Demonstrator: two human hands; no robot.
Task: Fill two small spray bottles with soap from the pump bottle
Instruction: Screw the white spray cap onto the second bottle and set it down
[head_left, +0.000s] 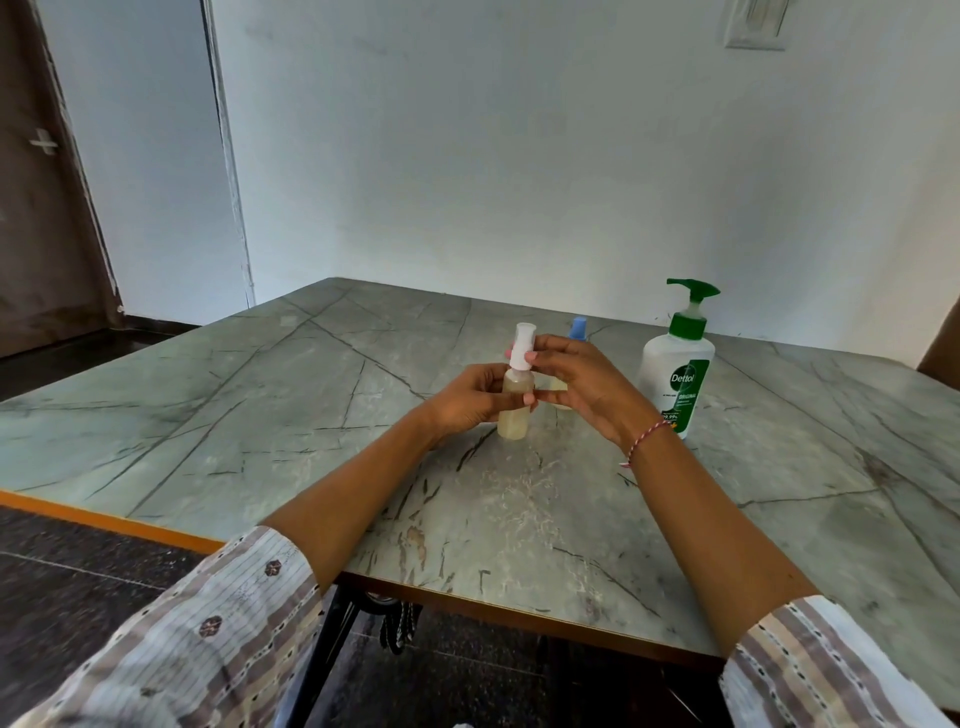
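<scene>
Head view shows the left hand (470, 397) wrapped around the body of a small clear plastic spray bottle (515, 400) filled with pale yellowish liquid, its base resting on or just above the grey marble-patterned table (260, 395); I cannot tell which. That grip likely steadies the bottle upright so nothing spills. The right hand (582, 384) pinches the bottle's white spray top (521, 348) between thumb and fingertips, a hold that suits twisting the top; whether it is going on or coming off cannot be read from this view. Since the bottle looks nearly full, closing seems the likelier step.

Just behind the right hand stands a second small bottle with a blue cap (577, 328); only the cap and a sliver of pale body show, so its fill level is hidden. To the right of that hand, close by, the white pump bottle with a green pump head and green label (675, 374) stands upright, nozzle pointing towards the bottles, within easy reach for pumping. A red-and-white thread bracelet (647, 439) circles the right wrist. Patterned sleeves are cut off by the lower edge.
</scene>
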